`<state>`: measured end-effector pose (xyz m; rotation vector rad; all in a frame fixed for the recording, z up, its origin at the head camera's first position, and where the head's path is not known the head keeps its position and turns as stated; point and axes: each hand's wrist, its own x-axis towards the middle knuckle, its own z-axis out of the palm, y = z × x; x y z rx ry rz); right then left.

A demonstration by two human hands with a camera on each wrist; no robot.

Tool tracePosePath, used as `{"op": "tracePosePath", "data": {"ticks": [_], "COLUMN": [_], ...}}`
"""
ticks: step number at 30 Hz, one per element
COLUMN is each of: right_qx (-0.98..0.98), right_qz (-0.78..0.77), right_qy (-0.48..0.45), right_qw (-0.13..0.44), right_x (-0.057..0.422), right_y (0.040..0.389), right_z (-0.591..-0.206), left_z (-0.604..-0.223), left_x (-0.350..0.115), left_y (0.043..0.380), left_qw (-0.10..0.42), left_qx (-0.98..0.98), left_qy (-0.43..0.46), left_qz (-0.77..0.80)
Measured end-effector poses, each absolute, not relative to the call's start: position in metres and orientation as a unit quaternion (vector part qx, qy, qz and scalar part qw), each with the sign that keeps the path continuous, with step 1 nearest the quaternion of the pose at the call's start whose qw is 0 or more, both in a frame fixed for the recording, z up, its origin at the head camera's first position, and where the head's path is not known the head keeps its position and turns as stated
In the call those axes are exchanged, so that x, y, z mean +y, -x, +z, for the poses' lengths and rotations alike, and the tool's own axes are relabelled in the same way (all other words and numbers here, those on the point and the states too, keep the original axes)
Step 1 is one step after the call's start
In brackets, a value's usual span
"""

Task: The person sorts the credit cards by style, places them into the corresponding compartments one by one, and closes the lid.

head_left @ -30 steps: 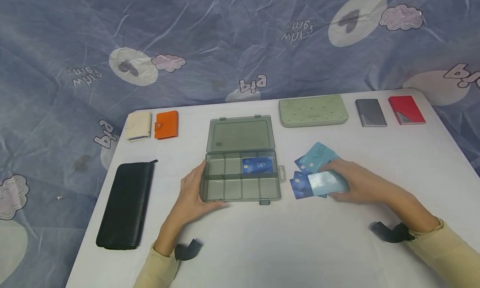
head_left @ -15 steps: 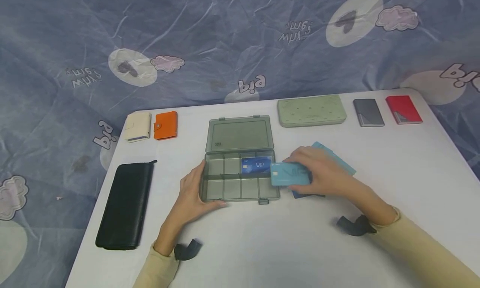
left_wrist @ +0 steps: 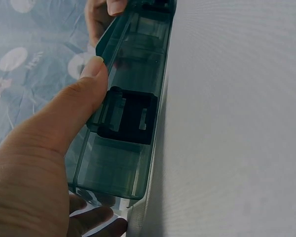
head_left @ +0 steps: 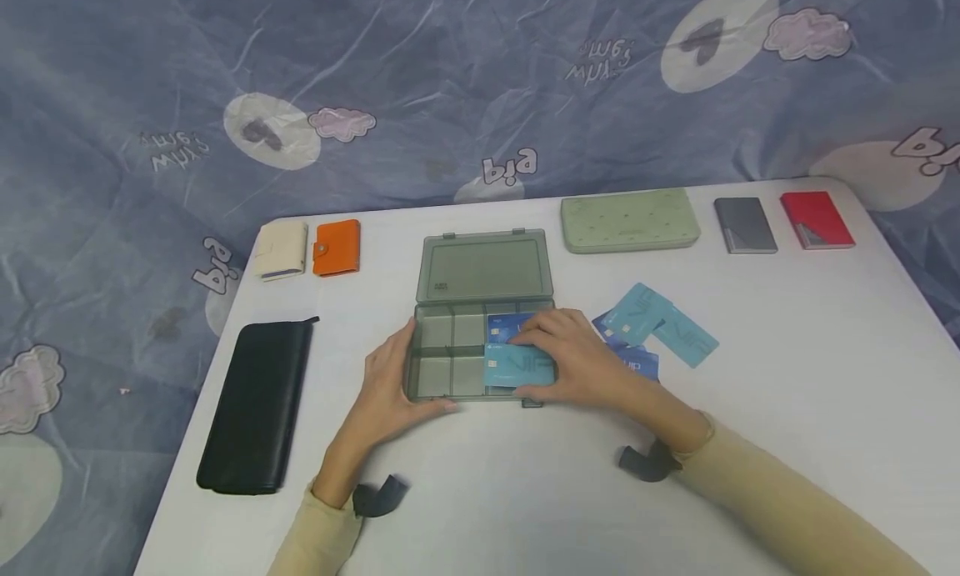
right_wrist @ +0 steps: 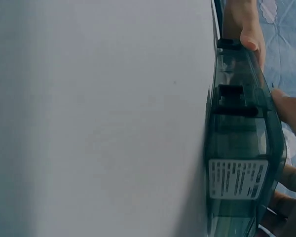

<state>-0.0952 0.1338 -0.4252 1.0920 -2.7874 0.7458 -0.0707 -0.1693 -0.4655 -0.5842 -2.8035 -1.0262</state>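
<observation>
A translucent green compartment box (head_left: 431, 376) lies with its lid (head_left: 483, 267) folded back. My left hand (head_left: 382, 384) grips its near left corner, thumb along the front wall and fingers at the left side. In the left wrist view that thumb lies by the box's top edge near a dark latch (left_wrist: 130, 116). My right hand (head_left: 573, 359) pinches a light blue VIP card (head_left: 510, 366) between thumb and fingers over the front right compartments. A dark blue card (head_left: 504, 326) lies in the back right compartments, partly hidden by the right hand.
Several light and dark blue cards (head_left: 637, 313) overlap right of the box. Behind stand a green case (head_left: 630, 222), a grey card holder (head_left: 745, 224) and a red one (head_left: 816, 219). Cream (head_left: 281, 249) and orange wallets (head_left: 337, 247) lie back left, a long black wallet (head_left: 255, 409) far left.
My right hand picked up a light blue card from the pile and carried it left over the box's front right compartments. The left hand has stayed at the box's corner.
</observation>
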Motion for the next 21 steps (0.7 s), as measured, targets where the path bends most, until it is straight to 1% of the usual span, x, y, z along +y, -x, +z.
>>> {"op": "tracePosePath", "data": {"ticks": [11, 17, 21], "right_qx": [-0.904, -0.901, -0.904], "right_qz": [0.224, 0.248, 0.267], "right_qy": [-0.363, -0.355, -0.333], "right_qw": [0.032, 0.014, -0.014], "right_x": [0.149, 0.162, 0.19], "right_y": [0.092, 0.088, 0.09], "right_z": [-0.429, -0.426, -0.423], "left_z": [-0.465, -0.465, -0.465], "left_x": [-0.169, -0.17, -0.169], "left_y": [0.072, 0.07, 0.07], "left_qw": [0.045, 0.047, 0.048], "left_qx": [-0.921, -0.923, -0.923], "left_qy": [0.195, 0.19, 0.191], "left_qz": [-0.335, -0.333, -0.331]}}
